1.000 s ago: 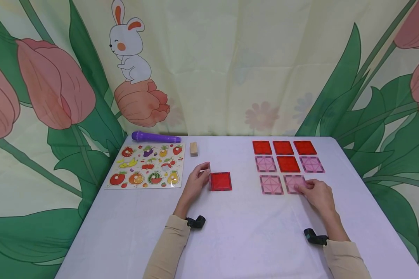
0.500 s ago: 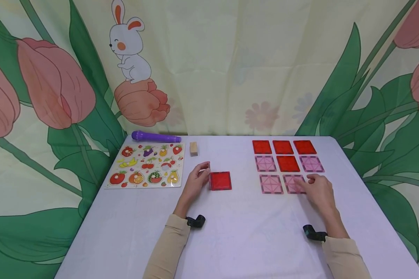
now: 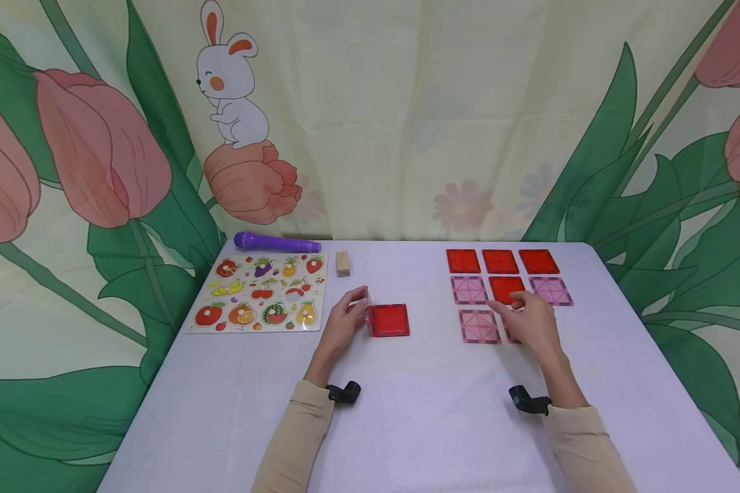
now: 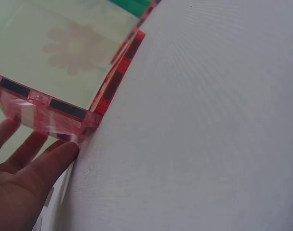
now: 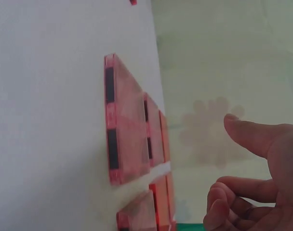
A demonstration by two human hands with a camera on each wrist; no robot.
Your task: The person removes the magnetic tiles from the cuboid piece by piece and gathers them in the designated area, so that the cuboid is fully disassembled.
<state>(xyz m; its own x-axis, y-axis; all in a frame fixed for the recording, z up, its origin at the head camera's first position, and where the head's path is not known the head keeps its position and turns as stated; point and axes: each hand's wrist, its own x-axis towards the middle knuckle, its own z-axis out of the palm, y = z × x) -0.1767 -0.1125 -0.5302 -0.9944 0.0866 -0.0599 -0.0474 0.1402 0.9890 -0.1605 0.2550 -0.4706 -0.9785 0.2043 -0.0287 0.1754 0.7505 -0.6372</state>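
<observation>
My left hand point(image 3: 343, 323) pinches a pink square magnetic tile point(image 4: 59, 118) between thumb and fingers. That tile stands on edge along the left side of a flat red magnetic tile point(image 3: 391, 320). In the left wrist view its corner meets the red tile's edge. My right hand point(image 3: 532, 323) is over the front of the tile group at the right, holding nothing, thumb apart from its loosely bent fingers. A pink tile below it is mostly hidden by the hand. Left of it lies another pink tile point(image 3: 479, 326), which the right wrist view shows large and flat.
Several more red tiles point(image 3: 499, 261) and pink tiles point(image 3: 551, 291) lie in rows at the back right. At the back left are a fruit puzzle board point(image 3: 253, 308), a purple toy microphone point(image 3: 277, 243) and a small wooden block point(image 3: 342, 264). A printed curtain point(image 3: 370, 123) hangs behind the table.
My right hand has come away from the front pink tile and shifted left and slightly up over the group. My left hand stays by the red tile, still pinching the upright pink tile.
</observation>
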